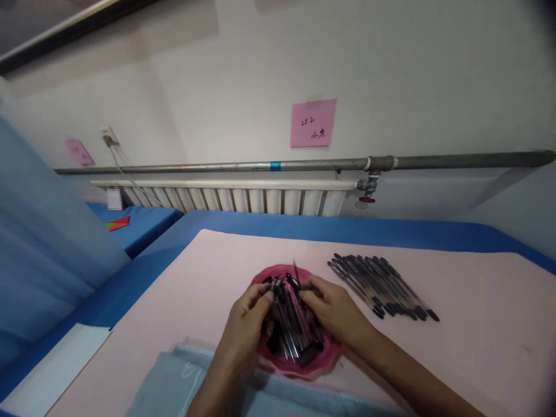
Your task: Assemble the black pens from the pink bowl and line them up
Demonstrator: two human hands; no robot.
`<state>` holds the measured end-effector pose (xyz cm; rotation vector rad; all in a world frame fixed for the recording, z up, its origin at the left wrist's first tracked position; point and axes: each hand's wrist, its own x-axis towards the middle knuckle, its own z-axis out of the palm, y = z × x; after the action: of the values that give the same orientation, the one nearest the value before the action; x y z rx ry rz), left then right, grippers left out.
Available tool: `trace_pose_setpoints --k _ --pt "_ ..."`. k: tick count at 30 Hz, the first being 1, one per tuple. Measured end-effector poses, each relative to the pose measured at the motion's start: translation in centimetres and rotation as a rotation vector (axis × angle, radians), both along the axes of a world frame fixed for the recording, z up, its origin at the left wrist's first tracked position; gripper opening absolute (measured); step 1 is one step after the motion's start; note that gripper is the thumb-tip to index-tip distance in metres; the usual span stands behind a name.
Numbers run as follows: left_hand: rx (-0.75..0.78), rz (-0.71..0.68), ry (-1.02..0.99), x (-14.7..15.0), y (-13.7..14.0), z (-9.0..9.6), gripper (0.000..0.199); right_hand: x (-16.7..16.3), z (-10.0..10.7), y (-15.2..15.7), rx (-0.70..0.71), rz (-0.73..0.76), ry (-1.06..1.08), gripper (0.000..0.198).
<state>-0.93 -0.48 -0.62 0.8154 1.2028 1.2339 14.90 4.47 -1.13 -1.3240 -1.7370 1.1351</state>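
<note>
A pink basket holds a heap of dark and clear pens in front of me. My left hand is at the basket's left side, thumb and fingers pinched together at the upper ends of some pens. At the right side, my right hand pinches a thin dark pen that points upward over the rim. To the right of the basket, a row of capped pens lies slanted and side by side on the pink sheet. Parts of both hands' fingertips are hidden or blurred.
A pink sheet covers the blue table. A folded light-blue cloth lies at the near edge, and white paper at the left. Behind the table are a radiator and a metal pipe. A blue curtain hangs left.
</note>
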Motion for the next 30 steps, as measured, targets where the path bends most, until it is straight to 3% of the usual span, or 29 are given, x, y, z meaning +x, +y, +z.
trace_pose_setpoints --k 3,6,9,23,30 --pt "-0.009 -0.061 0.024 0.3 -0.2 -0.1 0.03 0.5 1.4 0.3 -0.182 -0.118 0.398 0.013" --pt "-0.001 -0.128 0.041 0.6 -0.4 -0.1 0.028 0.8 2.3 0.4 -0.184 -0.224 0.707 0.021" --pt "0.015 -0.167 0.036 0.9 -0.6 -0.3 0.025 0.7 2.5 0.3 -0.198 -0.256 0.835 0.023" --pt "0.0 -0.202 -0.022 1.2 -0.8 -0.5 0.025 0.4 1.9 -0.7 -0.206 -0.134 0.759 0.016" --pt "-0.001 -0.18 -0.014 1.2 -0.7 -0.6 0.024 0.1 1.5 -1.4 -0.252 0.073 0.528 0.011"
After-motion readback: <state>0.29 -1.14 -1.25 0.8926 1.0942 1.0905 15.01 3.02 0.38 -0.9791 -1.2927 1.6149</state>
